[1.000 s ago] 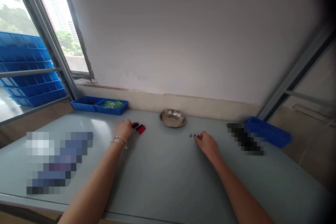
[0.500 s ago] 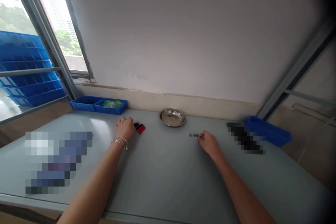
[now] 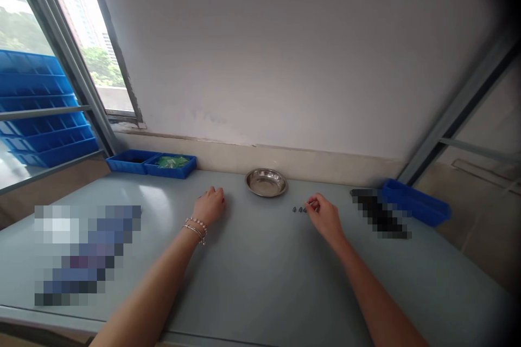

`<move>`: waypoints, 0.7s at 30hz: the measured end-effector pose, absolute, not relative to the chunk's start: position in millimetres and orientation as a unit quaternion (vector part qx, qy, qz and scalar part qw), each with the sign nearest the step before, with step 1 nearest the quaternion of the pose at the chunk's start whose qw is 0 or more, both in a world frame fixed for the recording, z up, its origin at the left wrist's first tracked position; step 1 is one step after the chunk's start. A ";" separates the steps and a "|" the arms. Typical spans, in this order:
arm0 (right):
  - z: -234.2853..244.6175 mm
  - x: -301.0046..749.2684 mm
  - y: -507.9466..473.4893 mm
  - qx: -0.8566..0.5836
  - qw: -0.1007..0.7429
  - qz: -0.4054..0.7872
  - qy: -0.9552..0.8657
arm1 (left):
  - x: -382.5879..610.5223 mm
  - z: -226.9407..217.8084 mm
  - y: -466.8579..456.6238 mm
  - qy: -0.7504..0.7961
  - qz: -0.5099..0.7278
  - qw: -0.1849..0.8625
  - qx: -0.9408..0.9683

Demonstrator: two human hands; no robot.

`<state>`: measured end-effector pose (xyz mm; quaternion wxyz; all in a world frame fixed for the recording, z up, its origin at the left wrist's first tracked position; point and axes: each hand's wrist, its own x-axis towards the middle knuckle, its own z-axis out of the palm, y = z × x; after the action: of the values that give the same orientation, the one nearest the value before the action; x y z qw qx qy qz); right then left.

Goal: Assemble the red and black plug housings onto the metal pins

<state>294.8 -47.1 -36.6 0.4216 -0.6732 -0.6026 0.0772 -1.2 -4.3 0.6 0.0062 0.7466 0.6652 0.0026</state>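
My left hand (image 3: 209, 205) lies palm down on the grey table (image 3: 260, 276), left of a steel bowl (image 3: 266, 182). Its fingers are curled over the spot where small red and black pieces lay; the pieces are hidden under it. A bead bracelet is on that wrist. My right hand (image 3: 324, 216) rests to the right of the bowl with thumb and fingertips pinched together. Whatever the pinch holds is too small to make out. Just left of those fingertips, a short row of small dark pieces (image 3: 298, 209) lies on the table.
Two low blue trays (image 3: 134, 162) stand at the back left by the wall, one with green parts (image 3: 173, 161). A blue bin (image 3: 415, 206) sits at the back right. Stacked blue crates (image 3: 40, 114) show outside the window. Blurred patches lie at left and right.
My left hand slid right over the red and black pieces and now covers them. My right hand drew back slightly from the dark pieces and lifted its fingertips into a pinch.
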 end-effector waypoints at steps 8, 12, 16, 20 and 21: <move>-32.4 286.9 -48.3 -0.625 0.487 0.160 -0.589 | -2.8 3.4 -7.4 0.687 -0.003 -0.020 0.726; -34.2 284.2 -48.5 -0.615 0.495 0.160 -0.593 | -1.4 0.6 -8.9 0.697 0.002 -0.042 0.716; -34.3 282.9 -49.7 -0.605 0.495 0.173 -0.599 | 1.9 -1.4 -10.8 0.689 0.004 -0.045 0.724; -35.4 279.3 -49.6 -0.594 0.502 0.205 -0.594 | 12.2 0.5 -15.0 0.666 0.009 -0.050 0.744; -36.0 277.1 -49.6 -0.586 0.504 0.230 -0.591 | 16.6 1.3 -16.9 0.651 0.017 -0.054 0.757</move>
<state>277.1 -49.6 -36.0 0.5044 -0.5860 -0.5910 0.2300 16.6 -16.9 1.3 -0.0539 0.7566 0.6515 0.0174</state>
